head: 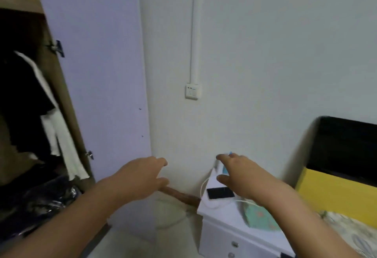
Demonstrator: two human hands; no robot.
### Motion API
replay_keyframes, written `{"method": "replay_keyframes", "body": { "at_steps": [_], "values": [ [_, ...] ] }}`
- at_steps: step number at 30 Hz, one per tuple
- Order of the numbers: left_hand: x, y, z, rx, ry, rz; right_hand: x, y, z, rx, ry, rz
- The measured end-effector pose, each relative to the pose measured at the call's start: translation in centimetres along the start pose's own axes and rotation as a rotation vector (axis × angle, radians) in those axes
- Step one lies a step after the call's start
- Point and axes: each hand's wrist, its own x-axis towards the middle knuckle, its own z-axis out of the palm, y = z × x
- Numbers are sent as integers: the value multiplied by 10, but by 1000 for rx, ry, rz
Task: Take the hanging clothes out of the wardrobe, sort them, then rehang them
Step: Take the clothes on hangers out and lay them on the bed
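No text, label, brand, number or sign is showing clearly enough to read. The wall socket (192, 91) is carrying a few tiny marks, too small and blurred to make out. The phone (220, 192) on the bedside cabinet (224, 229) is lying with a dark screen. The wardrobe door (98, 74) is showing no lettering, and the clothes (30, 102) are too blurred to tell.

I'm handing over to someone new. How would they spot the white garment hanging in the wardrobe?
Start at the open wardrobe on the far left, beside its pale lilac door. Inside hang mostly black clothes. The white garment hangs nearest the door's hinges, the only light piece there.
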Motion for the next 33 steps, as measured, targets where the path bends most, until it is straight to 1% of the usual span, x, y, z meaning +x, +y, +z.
{"method": "replay_keyframes", "body": {
  "at_steps": [6,11,14,21,27,33],
  "values": [
    [-38,-58,-6,-61,38,-298,56,-75,-6,36,-36,-307],
    [-68,-117,-16,-158,99,-470,90,-142,-12,86,-64,-507],
    [-81,-156,-26,-189,137,-540,111,-186,-16,90,-66,-601],
    [-91,-261,-56,-231,222,-578,168,-289,-33,146,7,-708],
    [-83,-354,-88,-166,313,-566,224,-366,-45,224,98,-708],
    [-68,-419,-113,-228,377,-537,279,-425,-48,317,149,-706]
  ]
}}
